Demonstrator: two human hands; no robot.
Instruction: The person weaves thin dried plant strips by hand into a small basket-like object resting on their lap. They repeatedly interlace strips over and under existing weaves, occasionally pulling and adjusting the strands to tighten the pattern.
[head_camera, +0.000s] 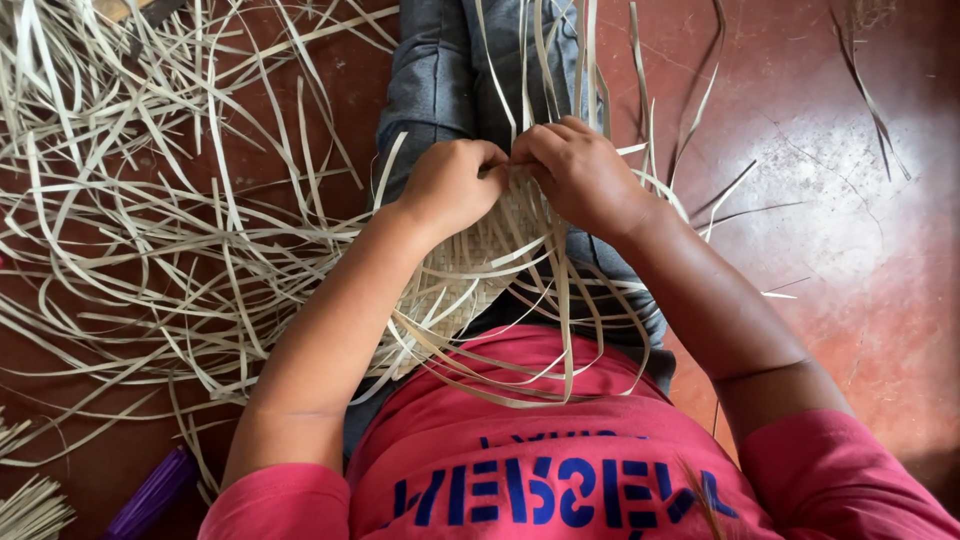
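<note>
Hands of a seated person are meeting over a partly woven mat (470, 275) of pale flat strips, which is lying across the person's lap on grey trousers (430, 80). Left hand (452, 185) is curling closed, its fingers (488, 158) pinching at the upper edge of the woven patch, just where loose strips are rising from it. Right hand (580, 175) is closing in the same way, its fingers (530, 145) pressing on strips at that same edge and touching those of the left hand; exactly which strip each hand is gripping is hidden by the knuckles. Unwoven strip ends (540, 60) are fanning upward over the trousers and looping downward over a pink shirt (540, 470) with blue lettering. To the person's left, a large tangle of loose strips (150, 210) is spreading over the reddish-brown floor (860, 250). Near the lower left corner, a purple object (152, 492) is lying on the floor beside a small bundle of strip ends (30, 505).
</note>
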